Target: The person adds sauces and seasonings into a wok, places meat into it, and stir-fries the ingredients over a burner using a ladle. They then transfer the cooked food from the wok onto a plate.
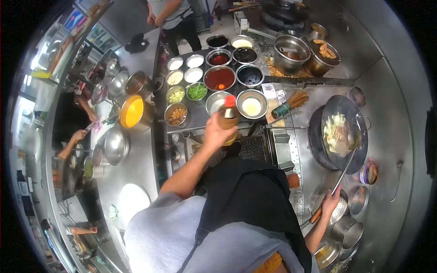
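My left hand (217,133) is wrapped round a bottle (229,119) with a red cap, held upright in front of the seasoning bowls. My right hand (329,203) grips the long handle of a ladle (345,173) whose head reaches into the wok. Pale sliced food and cabbage-like pieces (336,133) lie in the dark wok (353,157) on the right. Just beyond the bottle are a bowl of pale liquid (251,106) and another metal bowl (213,105), partly hidden by the bottle.
Bowls of red sauce (220,78) and green vegetables (197,91) stand ahead. A bamboo brush (291,103) lies left of the wok. Pots (291,53) stand at the back right. Another person (175,20) stands beyond the counter; other people's hands show at left.
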A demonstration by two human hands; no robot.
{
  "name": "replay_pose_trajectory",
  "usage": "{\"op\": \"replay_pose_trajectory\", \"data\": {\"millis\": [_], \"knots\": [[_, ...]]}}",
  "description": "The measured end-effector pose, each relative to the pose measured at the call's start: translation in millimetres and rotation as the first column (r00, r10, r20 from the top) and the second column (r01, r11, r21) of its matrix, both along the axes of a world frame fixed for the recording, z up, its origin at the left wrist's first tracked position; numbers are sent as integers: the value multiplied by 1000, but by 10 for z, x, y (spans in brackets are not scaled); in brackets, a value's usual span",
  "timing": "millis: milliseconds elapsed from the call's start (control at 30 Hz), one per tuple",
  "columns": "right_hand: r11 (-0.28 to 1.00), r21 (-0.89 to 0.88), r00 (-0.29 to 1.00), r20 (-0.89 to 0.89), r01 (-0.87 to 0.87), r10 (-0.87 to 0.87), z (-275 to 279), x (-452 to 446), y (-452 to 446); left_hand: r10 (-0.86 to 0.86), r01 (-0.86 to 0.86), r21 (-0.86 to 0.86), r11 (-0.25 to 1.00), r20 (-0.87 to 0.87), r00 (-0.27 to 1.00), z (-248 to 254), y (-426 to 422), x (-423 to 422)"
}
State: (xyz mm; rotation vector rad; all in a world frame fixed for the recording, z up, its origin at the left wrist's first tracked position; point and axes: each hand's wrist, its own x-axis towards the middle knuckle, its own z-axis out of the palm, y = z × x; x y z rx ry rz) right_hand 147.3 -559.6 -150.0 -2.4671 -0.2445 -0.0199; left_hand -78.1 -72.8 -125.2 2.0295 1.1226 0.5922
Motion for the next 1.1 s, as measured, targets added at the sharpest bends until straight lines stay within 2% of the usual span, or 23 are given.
{"op": "replay_pose_trajectory", "data": {"millis": [33, 67, 100, 133, 200, 267, 300, 333, 400, 433, 467, 500, 533, 600, 633, 667, 733, 767, 833, 933, 1000, 1067, 1100], "knots": [[946, 319, 970, -242, 55, 25, 128, -66, 94, 79, -78, 57, 995, -12, 997, -69, 69, -182], [795, 578, 885, -450, 186, 120, 277, -163, 206, 140, -140, 67, 988, 5, 990, -190, 176, -350], [686, 669, 852, -504, 285, 138, 499, -283, 467, 184, -191, 62, 980, 97, 978, -317, 294, -480], [689, 664, 854, -504, 290, 127, 628, -371, 647, 263, -275, 119, 954, 110, 959, -540, 438, -578], [494, 773, 742, -588, 399, 321, 817, -499, 957, 258, -275, 115, 954, 142, 956, -483, 623, -678], [531, 758, 652, -625, 378, 428, 998, -564, 1323, 249, -259, -9, 966, 306, 919, -791, 934, -735], [502, 766, 590, -635, 401, 498, 980, -572, 1470, 258, -244, -83, 966, 306, 916, -805, 1025, -747], [533, 731, 556, -676, 426, 484, 1009, -594, 1655, 246, -229, -90, 969, 313, 917, -834, 1133, -770], [573, 710, 530, -697, 410, 484, 953, -624, 2046, 151, -147, -38, 988, 312, 938, -912, 1310, -767], [598, 706, 502, -700, 379, 509, 993, -633, 2273, 86, -21, -168, 986, 391, 916, -723, 1327, -740], [621, 703, 471, -703, 347, 532, 1025, -623, 2496, -40, 68, -120, 990, 223, 974, -780, 1501, -821], [681, 675, 454, -721, 284, 524, 990, -588, 2672, -108, 124, -168, 978, 106, 989, -725, 1640, -889], [683, 669, 464, -724, 292, 511, 968, -564, 2855, -179, 173, -219, 960, -11, 984, -586, 1794, -944], [739, 654, 454, -714, 161, 533, 935, -529, 3212, -468, 410, -250, 877, -251, 848, -252, 2175, -1028], [754, 651, 464, -697, 89, 547, 926, -507, 3383, -544, 425, -466, 776, -152, 826, -432, 2453, -1144], [761, 643, 467, -702, 91, 537, 901, -489, 3518, -559, 425, -519, 742, -128, 820, -216, 2585, -1098], [822, 569, 494, -721, 23, 485, 853, -461, 3757, -472, 371, -369, 852, -237, 849, -77, 2818, -994], [819, 574, 494, -707, -17, 506, 872, -448, 3867, -478, 373, -378, 847, -234, 847, -18, 2928, -911], [834, 550, 500, -713, -34, 491, 837, -440, 4008, -489, 451, -201, 870, -219, 845, 52, 3108, -664], [859, 511, 513, -726, -43, 457, 840, -472, 4156, -495, 448, -232, 863, -219, 841, 0, 3230, -341], [871, 490, 520, -737, -30, 432, 844, -493, 4219, -516, 487, -180, 855, -192, 835, -104, 3244, -182], [879, 476, 522, -741, -33, 422, 844, -508, 4259, -573, 563, -139, 815, -42, 819, -183, 3253, 8], [883, 469, 524, -745, -28, 412, 865, -521, 4282, -578, 568, -146, 810, -38, 815, -198, 3253, 85]]}}
